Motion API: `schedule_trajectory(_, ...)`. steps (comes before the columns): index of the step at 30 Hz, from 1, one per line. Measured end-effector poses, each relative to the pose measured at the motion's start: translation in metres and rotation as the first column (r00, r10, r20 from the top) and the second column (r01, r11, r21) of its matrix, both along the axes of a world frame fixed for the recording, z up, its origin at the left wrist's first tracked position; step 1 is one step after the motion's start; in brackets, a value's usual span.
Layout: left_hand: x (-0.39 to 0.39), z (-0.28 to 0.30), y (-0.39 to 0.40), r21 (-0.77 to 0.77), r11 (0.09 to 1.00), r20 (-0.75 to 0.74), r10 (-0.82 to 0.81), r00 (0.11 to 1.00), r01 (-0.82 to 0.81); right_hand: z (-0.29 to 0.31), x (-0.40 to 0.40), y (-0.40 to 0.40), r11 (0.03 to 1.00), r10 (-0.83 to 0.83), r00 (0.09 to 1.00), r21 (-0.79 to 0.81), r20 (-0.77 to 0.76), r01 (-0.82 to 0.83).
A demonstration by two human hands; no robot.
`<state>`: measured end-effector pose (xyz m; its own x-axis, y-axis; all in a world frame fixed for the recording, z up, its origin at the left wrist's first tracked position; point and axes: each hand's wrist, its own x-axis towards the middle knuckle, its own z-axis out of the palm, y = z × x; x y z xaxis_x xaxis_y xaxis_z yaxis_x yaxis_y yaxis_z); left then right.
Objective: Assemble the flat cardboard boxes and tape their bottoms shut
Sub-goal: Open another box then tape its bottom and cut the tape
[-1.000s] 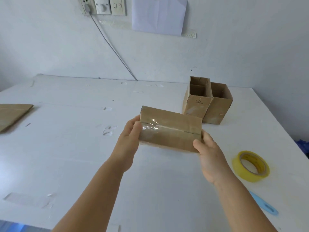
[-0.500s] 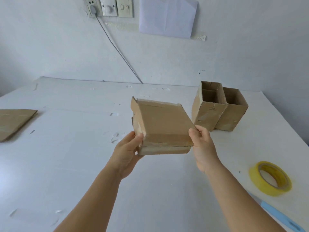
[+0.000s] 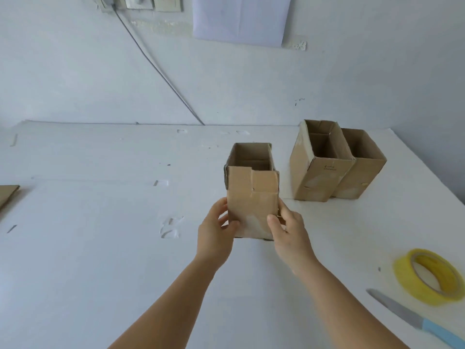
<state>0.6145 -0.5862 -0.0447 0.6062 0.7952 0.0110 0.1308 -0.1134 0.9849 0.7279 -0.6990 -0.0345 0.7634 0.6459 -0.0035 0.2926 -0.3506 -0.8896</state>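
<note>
far left of the bench: a flat cardboard blank lies at the edge, only its corner in view, not yet assembled.

centre: the box is now upright, open mouth up, held just above or on the bench. half a second back it was tipped on its side; a second back its taped bottom faced the camera. so the bottom seam is sealed and the box has been turned over to stand. reads as this box finished, ready to set down.

left hand: fingers curled round the box's lower left edge, thumb on the near face. right hand: same on the lower right edge, thumb pressed to the near face. both grip the box; nothing else is held.

right of centre: two finished boxes stand touching each other near the back right of the bench, mouths open. likely the held box joins them; it sits near but apart from the pair.

far right: yellow tape roll lies flat on the bench, a knife with a blue handle just in front of it.

surface: white, scuffed, with bits of old clear tape stuck on it. room: white wall, sockets top left with a cable running down to the bench, a sheet of paper fixed to the wall.
</note>
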Motion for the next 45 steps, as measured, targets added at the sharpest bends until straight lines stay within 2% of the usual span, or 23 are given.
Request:
schedule_trajectory(2,0.018,-0.003,0.005,0.081,0.996,-0.084,-0.025,0.996,0.032,-0.007,0.008,0.006,0.983,-0.178,0.983,-0.036,0.050,0.180)
schedule_trajectory(4,0.038,-0.006,0.010,0.149,0.988,-0.158,-0.026,0.987,0.050,-0.013,0.015,0.013,0.940,-0.342,0.940,0.002,0.009,0.342)
schedule_trajectory(6,0.057,-0.010,0.017,0.184,0.981,-0.209,-0.028,0.977,0.067,-0.017,0.022,0.020,0.904,-0.422,0.905,0.048,-0.051,0.424)
schedule_trajectory(14,0.109,-0.023,0.037,0.218,0.930,-0.268,-0.234,0.935,0.296,-0.029,0.057,0.044,0.937,-0.349,0.936,0.002,-0.044,0.350)
schedule_trajectory(21,0.134,-0.023,0.046,0.241,0.892,-0.271,-0.318,0.909,0.383,-0.031,0.076,0.056,0.930,-0.366,0.927,-0.028,-0.084,0.365)
schedule_trajectory(26,0.134,-0.024,0.045,0.262,0.877,-0.308,-0.320,0.896,0.403,-0.033,0.076,0.052,0.936,-0.353,0.932,-0.030,-0.077,0.352)
schedule_trajectory(31,0.125,-0.024,0.036,0.256,0.854,-0.517,-0.275,0.810,0.453,-0.033,0.073,0.039,0.960,-0.240,0.971,-0.141,0.019,0.240)
schedule_trajectory(37,0.095,-0.016,0.017,0.316,0.782,-0.720,-0.171,0.672,0.538,-0.032,0.065,0.007,0.942,0.036,0.987,-0.336,0.156,0.019)
schedule_trajectory(42,0.059,-0.008,-0.010,0.407,0.696,-0.802,-0.036,0.596,0.591,-0.028,0.052,-0.018,0.837,0.308,0.903,-0.537,0.300,-0.107)
schedule_trajectory(45,0.031,-0.007,-0.025,0.446,0.667,-0.819,0.035,0.573,0.597,-0.025,0.040,-0.027,0.782,0.435,0.830,-0.603,0.351,-0.155)
